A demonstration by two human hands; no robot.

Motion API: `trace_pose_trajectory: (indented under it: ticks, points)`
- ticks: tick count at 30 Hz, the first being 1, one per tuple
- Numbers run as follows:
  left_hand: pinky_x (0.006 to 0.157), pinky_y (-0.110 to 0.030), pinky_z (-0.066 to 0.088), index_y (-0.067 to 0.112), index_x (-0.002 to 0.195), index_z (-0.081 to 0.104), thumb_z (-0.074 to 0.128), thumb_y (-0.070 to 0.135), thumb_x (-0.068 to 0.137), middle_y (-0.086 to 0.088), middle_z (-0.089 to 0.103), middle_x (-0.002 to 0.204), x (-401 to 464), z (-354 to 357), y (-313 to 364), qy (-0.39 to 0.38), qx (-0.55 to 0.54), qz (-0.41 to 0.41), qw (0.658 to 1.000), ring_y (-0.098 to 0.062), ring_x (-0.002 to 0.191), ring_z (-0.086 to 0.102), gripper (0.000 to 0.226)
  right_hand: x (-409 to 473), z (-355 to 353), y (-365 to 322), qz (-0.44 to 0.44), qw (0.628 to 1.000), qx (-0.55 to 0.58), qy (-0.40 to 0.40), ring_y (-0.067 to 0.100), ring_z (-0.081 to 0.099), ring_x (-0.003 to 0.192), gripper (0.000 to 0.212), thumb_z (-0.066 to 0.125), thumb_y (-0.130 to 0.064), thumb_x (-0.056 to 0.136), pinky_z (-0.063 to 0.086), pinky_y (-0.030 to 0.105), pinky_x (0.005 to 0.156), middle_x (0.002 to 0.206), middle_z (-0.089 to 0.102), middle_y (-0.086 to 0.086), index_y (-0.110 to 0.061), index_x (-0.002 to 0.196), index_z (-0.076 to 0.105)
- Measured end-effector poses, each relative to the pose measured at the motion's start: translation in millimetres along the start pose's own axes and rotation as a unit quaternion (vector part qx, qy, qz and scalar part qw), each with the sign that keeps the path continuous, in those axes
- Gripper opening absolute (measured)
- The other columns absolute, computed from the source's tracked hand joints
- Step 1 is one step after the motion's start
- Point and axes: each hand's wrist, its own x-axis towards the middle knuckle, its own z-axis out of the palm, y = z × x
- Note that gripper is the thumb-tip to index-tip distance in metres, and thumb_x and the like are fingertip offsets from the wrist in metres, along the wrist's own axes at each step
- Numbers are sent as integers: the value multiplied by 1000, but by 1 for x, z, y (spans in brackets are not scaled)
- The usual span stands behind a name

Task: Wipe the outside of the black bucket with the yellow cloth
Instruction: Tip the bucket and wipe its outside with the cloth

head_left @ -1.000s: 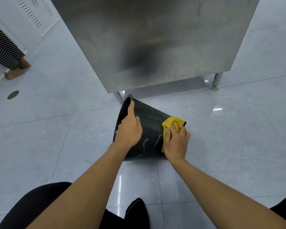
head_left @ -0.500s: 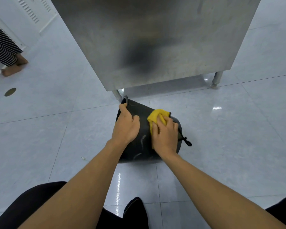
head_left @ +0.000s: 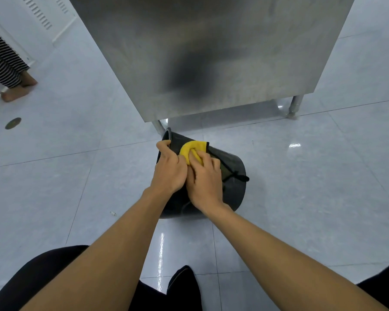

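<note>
I see the steel table looming over a tiled floor, and just below its edge the bucket lies tipped on its side. My left hand is curled over the rim, gripping it steady; my right hand presses the bunched cloth flat against the wall near that rim — mid-wipe, I'd say. Next I'd likely need to roll the bucket (the underside looks unreached).

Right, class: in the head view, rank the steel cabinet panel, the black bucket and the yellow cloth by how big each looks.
1. Steel cabinet panel: by far the largest.
2. Black bucket: mid-sized, though the hands cover part of it.
3. Yellow cloth: smallest, bunched and partly hidden under the right hand, so its full size is unsure.
</note>
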Motion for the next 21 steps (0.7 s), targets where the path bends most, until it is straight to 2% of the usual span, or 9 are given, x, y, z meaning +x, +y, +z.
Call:
trace_pose_trajectory:
  ticks: [3, 6, 8, 11, 13, 15, 18, 21]
  points:
    - [57, -35, 42, 8, 135, 25, 40, 5, 96, -6, 54, 73, 0, -3, -2, -21, 3, 17, 1000, -20, 64, 53, 42, -1, 0, 24, 12, 999, -52, 4, 32, 45, 114, 52, 29, -44, 101, 44, 42, 94, 143, 51, 6, -19, 139, 55]
    - [71, -38, 52, 20, 150, 18, 42, 15, 100, -6, 60, 88, 4, -6, -5, -28, 43, 3, 999, -19, 74, 60, 55, -1, -4, 60, 128, 988, -87, 14, 38, 45, 118, 51, 30, -46, 103, 40, 46, 101, 148, 48, 10, -20, 138, 57]
    - [77, -34, 53, 30, 157, 7, 41, 23, 104, 0, 59, 93, 2, -5, -6, -44, 83, 10, 996, -14, 76, 60, 64, -6, -12, 84, 212, 974, -82, 14, 41, 41, 120, 46, 33, -41, 105, 37, 46, 103, 152, 42, 11, -20, 140, 54]
    - [62, -21, 46, 35, 157, 1, 38, 26, 105, 10, 52, 78, -3, -2, -5, -39, 66, 10, 997, -7, 66, 52, 64, -10, -19, 96, 295, 954, -47, 9, 39, 38, 122, 41, 34, -39, 106, 40, 47, 98, 154, 37, 9, -22, 138, 53]
    - [57, -20, 45, 35, 157, 4, 38, 26, 106, 13, 50, 74, -4, 0, -3, -25, 47, 1, 999, -9, 64, 53, 62, -7, -17, 87, 315, 948, -38, 11, 39, 38, 122, 38, 35, -39, 105, 43, 49, 95, 154, 37, 6, -24, 135, 53]
    - [64, -30, 53, 35, 157, 6, 37, 25, 105, 13, 51, 75, -7, 2, 0, -16, 22, -10, 1000, -19, 70, 62, 61, -5, -15, 72, 284, 957, -57, 9, 40, 39, 120, 39, 37, -39, 104, 42, 48, 96, 155, 38, 5, -26, 138, 52]
    - [71, -45, 53, 28, 157, 8, 36, 21, 103, -2, 60, 75, -12, 4, 2, 7, -5, -30, 1000, -32, 75, 64, 61, -7, -10, 33, 162, 986, -40, 14, 36, 41, 117, 43, 39, -39, 102, 38, 45, 98, 150, 45, 4, -23, 138, 56]
    - [66, -44, 49, 19, 151, 17, 37, 17, 98, -4, 60, 74, -6, 5, 3, 39, -42, -42, 997, -25, 69, 60, 57, -10, -3, -6, 49, 998, 19, 18, 27, 44, 112, 43, 40, -38, 99, 43, 40, 95, 140, 55, -1, -22, 133, 61]
